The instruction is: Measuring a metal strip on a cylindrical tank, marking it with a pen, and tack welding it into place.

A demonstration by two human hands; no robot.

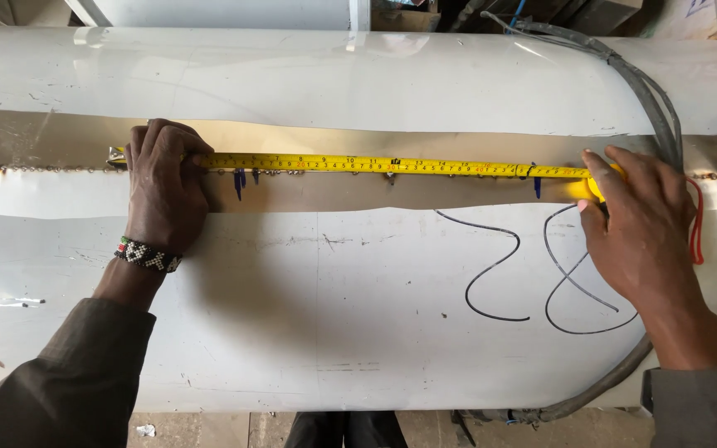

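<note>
So the left hand was pressing the hook end of the yellow tape measure down flat, fingers curled over it and pinning it right on the tack-welded seam of the big steel cylinder. There was a beaded bracelet on that wrist. The tape ran straight along the seam, lying on the bare strip between the two white-filmed halves, past a few blue marker ticks and another blue tick further along. Below it were some loopy pen scribbles on the film. Over on the right, the right hand had the yellow tape case mostly covered, fingers wrapped round it and holding it snug, red wrist strap hanging off. Grey cables curved over that end.

I'd guess the blade was light and springy but thin, so it'd kink or slide on that slick curved metal unless both ends were held down; hook and case looked like the sensible spots to grip
</note>
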